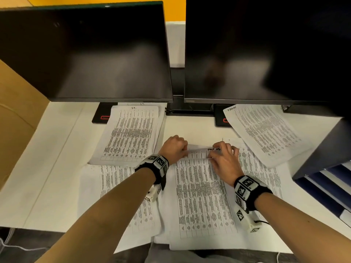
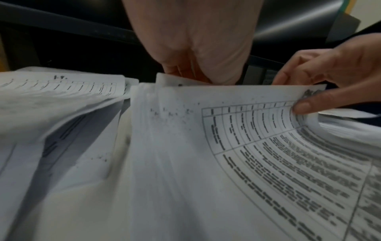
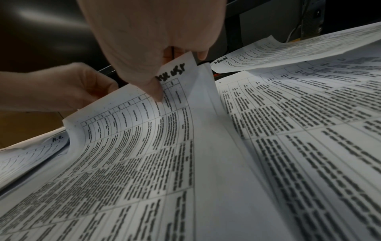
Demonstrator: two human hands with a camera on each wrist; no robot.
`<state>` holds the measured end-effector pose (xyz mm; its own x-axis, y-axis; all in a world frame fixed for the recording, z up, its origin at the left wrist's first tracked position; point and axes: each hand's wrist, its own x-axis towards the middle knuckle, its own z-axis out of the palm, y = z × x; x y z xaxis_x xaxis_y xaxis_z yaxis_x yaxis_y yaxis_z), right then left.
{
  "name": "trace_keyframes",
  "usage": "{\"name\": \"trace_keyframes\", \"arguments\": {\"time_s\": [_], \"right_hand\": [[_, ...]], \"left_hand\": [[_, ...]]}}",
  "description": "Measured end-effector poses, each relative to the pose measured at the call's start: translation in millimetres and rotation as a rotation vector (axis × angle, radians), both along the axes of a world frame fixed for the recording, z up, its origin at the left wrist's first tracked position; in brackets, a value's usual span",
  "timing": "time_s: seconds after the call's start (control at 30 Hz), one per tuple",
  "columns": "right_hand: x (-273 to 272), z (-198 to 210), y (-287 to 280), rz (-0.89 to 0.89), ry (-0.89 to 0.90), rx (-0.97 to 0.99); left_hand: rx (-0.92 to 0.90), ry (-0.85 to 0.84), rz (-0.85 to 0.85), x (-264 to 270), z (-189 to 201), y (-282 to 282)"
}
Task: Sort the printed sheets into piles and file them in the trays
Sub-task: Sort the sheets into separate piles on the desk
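A printed sheet (image 1: 199, 196) with a dense table lies in the middle of the white desk (image 1: 47, 168), on other spread sheets. Its far edge is lifted and curls upward. My left hand (image 1: 183, 149) grips the sheet's far left corner with curled fingers. My right hand (image 1: 216, 151) pinches the far right corner beside a handwritten label. The right wrist view shows my right hand (image 3: 164, 73) with its thumb on the sheet (image 3: 144, 146) and my left hand (image 3: 72, 91) behind the edge. In the left wrist view, my left hand (image 2: 191, 73) is at the sheet's (image 2: 247, 146) far edge.
A pile of sheets (image 1: 131, 133) lies at the back left and one sheet (image 1: 266, 131) at the back right. Stacked dark blue trays (image 1: 322, 185) stand at the right edge. Two dark monitors (image 1: 85, 54) fill the back. A cardboard box (image 1: 17, 114) is on the left.
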<state>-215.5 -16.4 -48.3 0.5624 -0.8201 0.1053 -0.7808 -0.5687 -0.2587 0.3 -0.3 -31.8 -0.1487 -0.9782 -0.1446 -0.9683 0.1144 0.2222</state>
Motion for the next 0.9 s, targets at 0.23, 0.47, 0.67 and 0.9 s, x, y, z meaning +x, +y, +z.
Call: {"name": "trace_keyframes", "arguments": {"time_s": [0.23, 0.47, 0.67, 0.9], "right_hand": [[0.1, 1.6, -1.3, -0.003, -0.004, -0.042], [-2.6, 0.0, 0.3, 0.011, -0.005, -0.099], [-5.3, -4.7, 3.8, 0.053, 0.006, -0.157], [-8.8, -1.8, 4.3, 0.161, 0.078, -0.203]], "left_hand": [[-0.152, -0.258, -0.23, -0.5, 13.6, 9.0], [-0.392, -0.177, -0.303, -3.6, 15.4, 25.8], [-0.301, -0.022, -0.296, -8.4, 14.6, 31.6], [-0.045, 0.16, 0.203, 15.4, 7.6, 15.9]]}}
